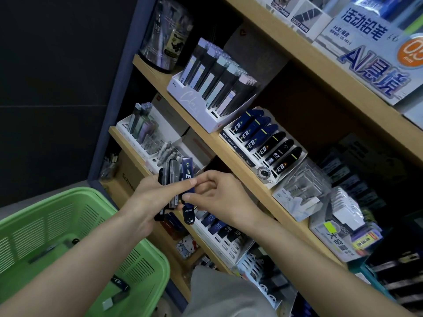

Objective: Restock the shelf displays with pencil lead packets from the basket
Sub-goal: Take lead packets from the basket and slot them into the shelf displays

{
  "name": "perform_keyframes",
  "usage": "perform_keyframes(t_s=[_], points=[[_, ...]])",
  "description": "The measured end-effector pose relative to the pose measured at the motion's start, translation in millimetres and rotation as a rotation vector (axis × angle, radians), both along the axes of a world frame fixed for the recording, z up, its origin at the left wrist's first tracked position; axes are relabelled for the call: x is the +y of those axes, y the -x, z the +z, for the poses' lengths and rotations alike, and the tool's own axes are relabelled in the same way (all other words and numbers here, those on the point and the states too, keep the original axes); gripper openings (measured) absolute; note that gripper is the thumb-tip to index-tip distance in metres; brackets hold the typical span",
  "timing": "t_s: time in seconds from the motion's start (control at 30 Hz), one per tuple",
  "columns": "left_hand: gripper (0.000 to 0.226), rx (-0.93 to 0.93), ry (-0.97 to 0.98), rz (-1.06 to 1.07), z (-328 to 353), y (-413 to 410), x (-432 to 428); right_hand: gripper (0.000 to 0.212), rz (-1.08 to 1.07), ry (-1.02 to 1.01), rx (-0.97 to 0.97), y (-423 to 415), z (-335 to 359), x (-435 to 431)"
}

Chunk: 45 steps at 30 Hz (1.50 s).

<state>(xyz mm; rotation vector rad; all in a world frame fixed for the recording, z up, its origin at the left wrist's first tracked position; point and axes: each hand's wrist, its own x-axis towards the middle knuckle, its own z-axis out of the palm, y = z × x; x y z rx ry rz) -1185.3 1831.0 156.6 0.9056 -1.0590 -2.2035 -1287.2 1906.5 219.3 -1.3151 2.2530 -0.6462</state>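
The left hand [146,197] is curled round a fanned bunch of lead packets [172,173], grey and black, which stand up out of its grip with the thumb laid across them. The right hand [222,197], just beside it, pinches a navy blue packet [188,169] between thumb and forefinger. This packet sits at the right edge of the bunch; its top shows above both hands and its rounded lower end shows below the right thumb.

Below and to the left of the left hand, under that forearm, is the green basket [75,193]. It holds a black packet marked ED [120,283] near its nearer wall, and a few more lie dimly deeper inside.

Up and to the right of the right hand, a white display tray [231,144] stands on the wooden shelf [258,193]. Navy packets [251,124] fill its farther slots and black packets [279,152] fill the nearer ones. Farther above the hands, on the same shelf, a second white display [194,104] carries tall pastel and dark packets. Directly beneath the hands, on a lower shelf, a row of dark packets marked HB [219,226] sits in another display
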Motion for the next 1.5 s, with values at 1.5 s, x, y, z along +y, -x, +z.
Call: perform_keyframes(t_s=[1.5], points=[[0.027,-0.026,-0.047,0.019,-3.4,6.1,-13.5,0.01,0.003,0.19,0.859,105.1,94.3,-45.0]])
